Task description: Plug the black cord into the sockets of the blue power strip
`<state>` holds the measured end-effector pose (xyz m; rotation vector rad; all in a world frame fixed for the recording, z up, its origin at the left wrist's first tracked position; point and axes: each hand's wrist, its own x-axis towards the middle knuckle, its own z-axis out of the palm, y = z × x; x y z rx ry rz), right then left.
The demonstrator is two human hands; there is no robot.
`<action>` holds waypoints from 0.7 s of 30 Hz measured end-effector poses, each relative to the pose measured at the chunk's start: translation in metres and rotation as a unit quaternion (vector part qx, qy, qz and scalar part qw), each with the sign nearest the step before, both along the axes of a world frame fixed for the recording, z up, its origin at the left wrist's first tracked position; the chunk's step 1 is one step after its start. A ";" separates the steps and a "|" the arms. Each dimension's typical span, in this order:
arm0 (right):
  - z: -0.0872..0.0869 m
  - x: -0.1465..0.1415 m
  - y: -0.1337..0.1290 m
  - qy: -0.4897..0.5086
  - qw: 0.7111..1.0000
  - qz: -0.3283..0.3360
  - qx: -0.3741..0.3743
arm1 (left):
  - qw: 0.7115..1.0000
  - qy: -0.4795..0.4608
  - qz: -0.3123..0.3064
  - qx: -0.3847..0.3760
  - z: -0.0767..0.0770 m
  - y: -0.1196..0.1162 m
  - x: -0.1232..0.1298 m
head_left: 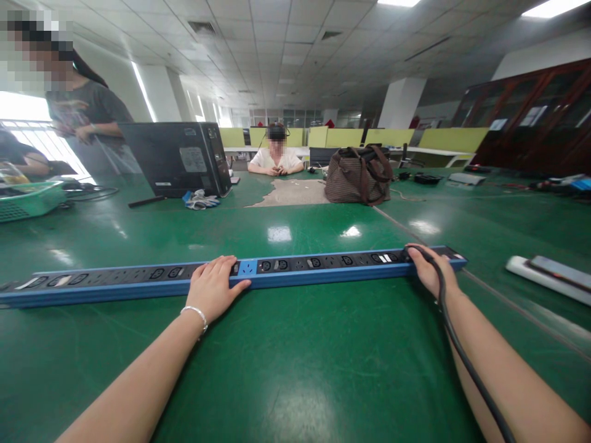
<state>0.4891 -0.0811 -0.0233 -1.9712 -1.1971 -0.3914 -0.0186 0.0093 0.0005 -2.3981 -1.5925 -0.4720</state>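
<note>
A long blue power strip [300,280] with black sockets lies across the green table. Over its middle, just left of a bright blue socket, rests my left hand [212,286], fingers laid across the top and thumb along the front edge. Near the strip's right end, my right hand [431,267] is closed on the plug [410,250] of a black power cord [462,357]. The plug sits at the sockets; whether it is fully seated is hidden by the fingers. From there the cord runs down along my right forearm.
A black computer tower [180,160] and a glove [201,199] stand at the back left, near a green basket [32,206]. A brown bag [353,178] is behind the strip. At right lies a white power strip [545,280]. Two people are across the table and at left.
</note>
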 end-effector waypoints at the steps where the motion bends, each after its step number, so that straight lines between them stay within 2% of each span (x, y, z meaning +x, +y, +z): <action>1: -0.002 0.000 0.000 0.012 1.000 -0.006 -0.007 | 1.000 0.002 0.001 0.000 0.000 0.000 0.000; 16: -0.002 -0.012 -0.009 -0.040 0.997 -0.022 -0.057 | 1.000 0.013 0.002 -0.001 0.002 -0.001 0.001; 21: 0.002 -0.023 -0.012 -0.016 0.995 -0.044 -0.086 | 1.000 0.014 0.001 0.002 0.002 -0.001 0.001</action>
